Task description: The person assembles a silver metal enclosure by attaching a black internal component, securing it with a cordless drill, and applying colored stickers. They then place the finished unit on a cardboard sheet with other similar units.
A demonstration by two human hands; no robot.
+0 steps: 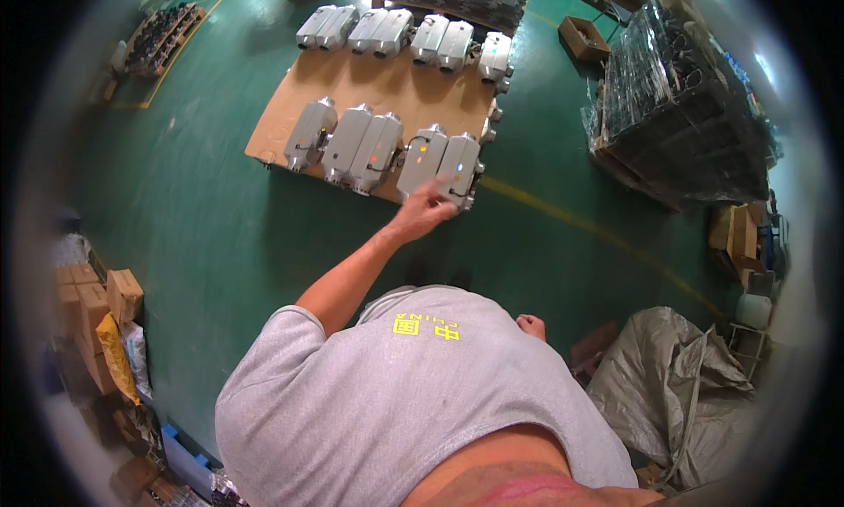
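Note:
My left hand point(426, 212) reaches forward to the lower end of a silver-grey metal unit point(457, 162) at the near right of a cardboard-topped stack. Its fingers look apart and slightly bent, a little blurred; whether they touch the casing is unclear. Right beside that unit lies a similar one point(423, 158) with an orange sticker and a short black cable. Further left, a pair of matching units point(361, 147) and a single one point(311, 134) lie in the same row. My right hand point(531, 325) hangs by my right side, its fingers mostly hidden behind my shirt.
A second row of units point(381, 32) lies along the far edge of the cardboard sheet point(387, 83). To the right stands a film-wrapped dark stack point(677, 112). A grey sheet bundle point(668, 384) sits at lower right, and cardboard boxes point(88, 300) stand at left.

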